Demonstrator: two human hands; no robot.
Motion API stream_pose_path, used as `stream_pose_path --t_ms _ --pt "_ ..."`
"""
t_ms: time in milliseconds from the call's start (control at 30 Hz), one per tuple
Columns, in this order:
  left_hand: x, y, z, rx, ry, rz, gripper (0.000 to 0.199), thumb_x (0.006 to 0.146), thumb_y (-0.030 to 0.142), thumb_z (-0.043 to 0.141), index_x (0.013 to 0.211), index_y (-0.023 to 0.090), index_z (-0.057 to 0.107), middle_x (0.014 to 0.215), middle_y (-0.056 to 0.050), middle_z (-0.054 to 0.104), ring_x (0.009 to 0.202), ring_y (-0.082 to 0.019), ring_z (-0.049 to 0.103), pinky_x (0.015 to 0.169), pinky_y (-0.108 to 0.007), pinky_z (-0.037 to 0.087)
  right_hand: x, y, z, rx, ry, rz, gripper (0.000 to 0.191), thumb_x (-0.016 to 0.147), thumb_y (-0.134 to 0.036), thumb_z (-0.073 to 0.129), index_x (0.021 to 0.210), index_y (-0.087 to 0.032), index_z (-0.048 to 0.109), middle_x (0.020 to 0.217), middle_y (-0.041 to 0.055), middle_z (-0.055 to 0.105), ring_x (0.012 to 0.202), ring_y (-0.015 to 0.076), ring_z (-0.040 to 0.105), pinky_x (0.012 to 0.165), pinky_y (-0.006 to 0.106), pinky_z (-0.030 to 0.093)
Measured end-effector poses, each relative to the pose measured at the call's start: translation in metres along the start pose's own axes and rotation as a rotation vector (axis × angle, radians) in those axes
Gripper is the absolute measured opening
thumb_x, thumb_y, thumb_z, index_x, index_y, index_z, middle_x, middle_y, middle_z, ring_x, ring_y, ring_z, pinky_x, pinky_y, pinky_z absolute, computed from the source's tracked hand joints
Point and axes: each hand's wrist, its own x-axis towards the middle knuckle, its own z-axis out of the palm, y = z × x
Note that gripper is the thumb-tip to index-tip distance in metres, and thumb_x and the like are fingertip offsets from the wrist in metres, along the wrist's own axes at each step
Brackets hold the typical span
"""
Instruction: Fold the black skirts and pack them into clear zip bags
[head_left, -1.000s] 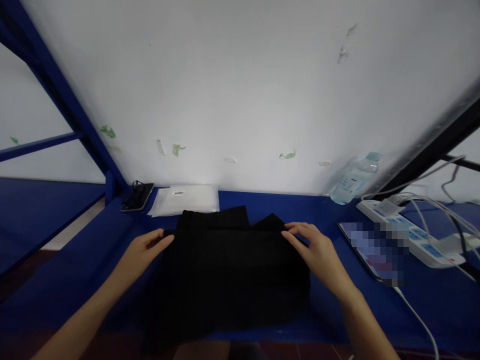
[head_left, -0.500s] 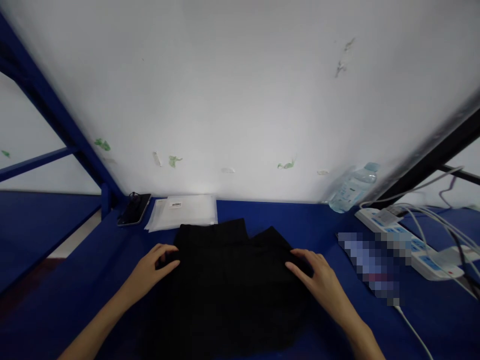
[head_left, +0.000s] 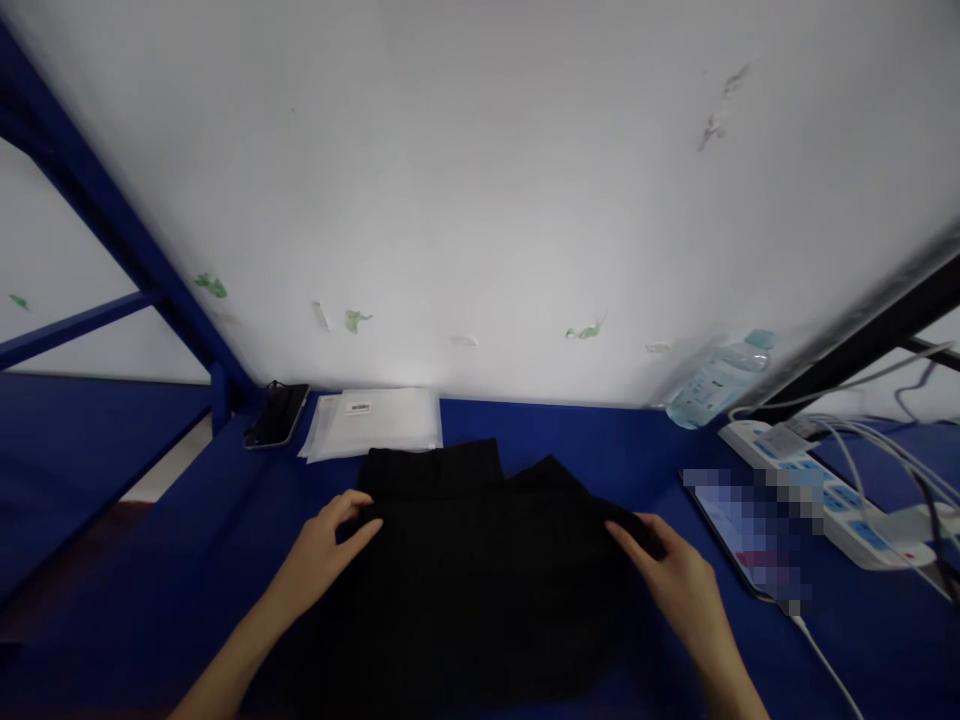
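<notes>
Cloth, black, lies in front of you in the head view, on the blue bench, its lower part running toward the bottom of the picture and losing definition against the dark. A crosswise edge shows near its top; beyond that edge, one squared flap sits to the left and one pointed flap to the right.

Your left hand pinches the cloth at its upper left, thumb below and forefinger above; firmness cannot be told. Your right hand pinches the upper right corner, drawn out sideways into a narrow point.

Step in hand, as judged: spreading and aligning the upper edge between both grips. The next move appears to call for even tension, with the right corner brought level and the pointed flap squared to match its neighbour.

White packets lie just behind the left flap. On your right, the phone lies beside the power strip, near enough to warrant care when pulling outward.
</notes>
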Motion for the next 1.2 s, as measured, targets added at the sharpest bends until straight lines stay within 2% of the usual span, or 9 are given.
stream_pose_path --t_ms 100,233,400,500,633,767,867,1033,1200 --pt "-0.002 -0.004 0.007 -0.036 -0.022 -0.04 0.03 0.088 0.047 0.055 0.11 0.028 0.062 0.105 -0.004 0.07 0.106 -0.028 0.066 0.095 -0.045 0.05 0.0 0.002 0.002 -0.063 -0.035 0.05 0.048 0.069 -0.071 0.059 0.077 -0.024 0.066 0.064 0.0006 0.068 0.064 0.0254 0.068 0.057 0.032 0.049" --pt "-0.003 -0.009 0.008 -0.109 -0.052 -0.087 0.033 0.089 0.047 0.054 0.115 0.027 0.06 0.096 -0.003 0.07 0.104 -0.027 0.067 0.093 -0.041 0.051 -0.003 -0.019 -0.002 -0.091 0.096 -0.005 0.045 0.073 -0.07 0.056 0.077 -0.025 0.063 0.069 0.0016 0.068 0.068 0.0254 0.068 0.061 0.033 0.048" --pt "-0.004 -0.009 0.006 -0.137 -0.055 -0.116 0.033 0.089 0.048 0.055 0.113 0.027 0.059 0.093 -0.003 0.07 0.108 -0.028 0.066 0.093 -0.041 0.049 -0.017 -0.082 0.016 -0.13 0.234 -0.328 0.029 0.086 -0.053 0.056 0.087 -0.024 0.057 0.073 0.0035 0.063 0.066 0.0216 0.062 0.062 0.033 0.048" --pt "-0.005 -0.009 0.006 -0.156 -0.061 -0.109 0.03 0.089 0.048 0.054 0.111 0.027 0.058 0.096 -0.002 0.07 0.108 -0.027 0.065 0.093 -0.04 0.048 -0.034 -0.111 0.05 -0.148 0.031 -0.546 0.004 0.09 -0.027 0.055 0.09 -0.024 0.053 0.082 0.0042 0.06 0.074 0.02 0.059 0.066 0.031 0.048" --pt "-0.007 -0.005 0.007 -0.159 -0.051 -0.113 0.025 0.09 0.047 0.053 0.104 0.026 0.057 0.097 -0.003 0.071 0.104 -0.027 0.066 0.09 -0.039 0.049 -0.058 -0.124 0.104 -0.278 -0.14 -0.682 0.011 0.084 -0.011 0.058 0.089 -0.02 0.055 0.081 0.0052 0.059 0.076 0.0228 0.058 0.068 0.036 0.049" --pt "-0.007 -0.002 0.006 -0.174 -0.056 -0.09 0.022 0.091 0.046 0.052 0.099 0.026 0.058 0.097 -0.001 0.071 0.1 -0.023 0.067 0.087 -0.034 0.05 -0.07 -0.123 0.121 -0.262 -0.152 -0.675 0.01 0.091 -0.026 0.057 0.092 -0.017 0.062 0.081 0.0065 0.062 0.078 0.0242 0.059 0.072 0.04 0.051" --pt "-0.008 -0.005 0.006 -0.179 -0.048 -0.082 0.023 0.091 0.046 0.051 0.1 0.027 0.059 0.096 0.0 0.071 0.097 -0.023 0.067 0.087 -0.033 0.05 -0.068 -0.119 0.098 -0.049 -0.188 -0.643 0.017 0.095 -0.034 0.054 0.102 -0.022 0.063 0.091 0.0046 0.066 0.087 0.0223 0.061 0.079 0.038 0.05" --pt "-0.009 -0.014 0.006 -0.161 -0.008 -0.104 0.03 0.09 0.048 0.05 0.108 0.027 0.062 0.103 -0.002 0.07 0.103 -0.024 0.065 0.089 -0.035 0.049 -0.053 -0.087 0.056 -0.037 0.007 -0.354 0.027 0.095 -0.046 0.048 0.098 -0.023 0.061 0.089 0.0043 0.065 0.081 0.0214 0.063 0.072 0.036 0.05" --pt "-0.009 -0.014 0.005 -0.131 0.011 -0.108 0.029 0.088 0.047 0.053 0.102 0.025 0.067 0.099 -0.003 0.067 0.098 -0.025 0.064 0.089 -0.038 0.047 -0.05 -0.06 0.062 -0.111 -0.122 -0.19 0.047 0.087 -0.066 0.048 0.09 -0.021 0.062 0.081 0.0056 0.065 0.076 0.0233 0.063 0.066 0.037 0.051"
